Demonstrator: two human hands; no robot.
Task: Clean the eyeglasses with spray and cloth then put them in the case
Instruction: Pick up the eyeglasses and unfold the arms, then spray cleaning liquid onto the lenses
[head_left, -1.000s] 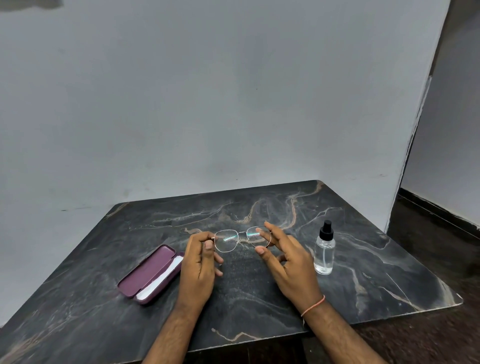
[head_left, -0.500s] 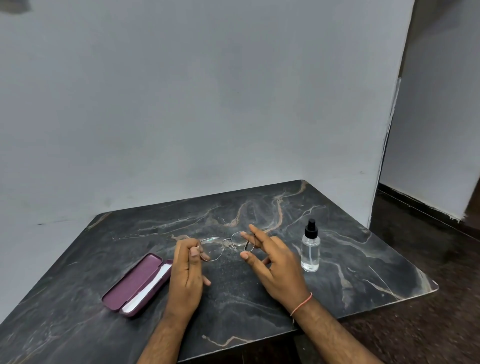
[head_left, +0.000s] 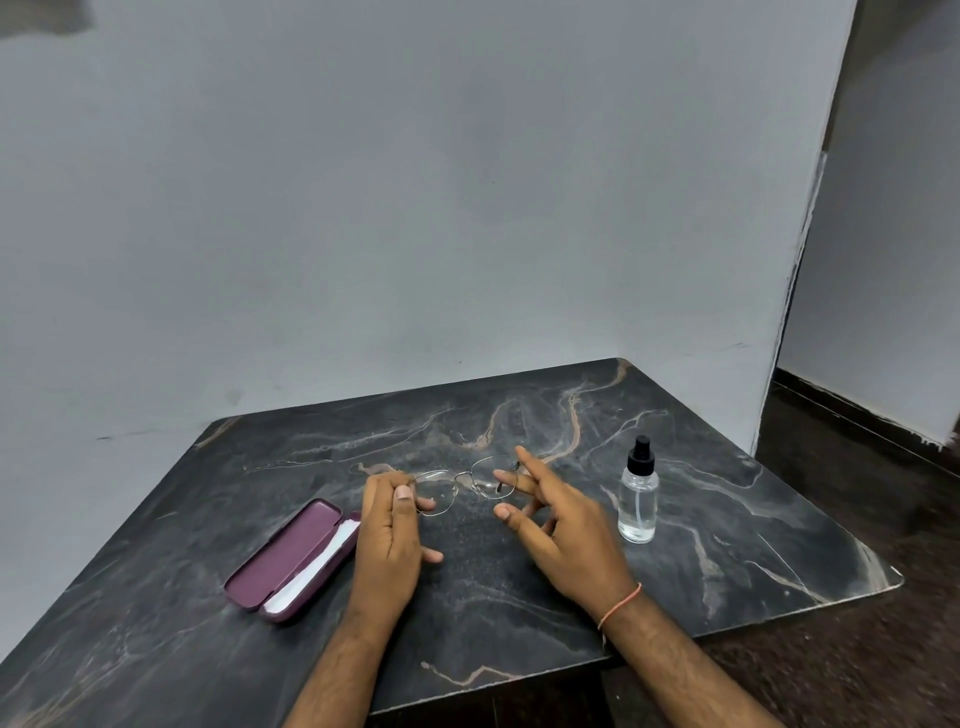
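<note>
Thin metal-framed eyeglasses (head_left: 464, 482) are low over the middle of the dark marble table (head_left: 498, 613). My left hand (head_left: 389, 540) pinches their left end between thumb and fingers. My right hand (head_left: 563, 525) is at their right end with fingers straight and spread; the thumb is apart from the frame. A purple case (head_left: 283, 564) lies open to the left of my left hand, with a white cloth (head_left: 324, 564) inside it. A clear spray bottle (head_left: 638, 499) with a black cap stands upright to the right of my right hand.
A grey wall (head_left: 415, 234) runs close behind the table. The table's right corner (head_left: 893, 574) ends over a dark floor (head_left: 857, 493), and the near edge lies just under my forearms.
The glasses have dropped lower toward the tabletop. My right thumb has come off the right lens and the fingers have spread. My left hand keeps its pinch.
</note>
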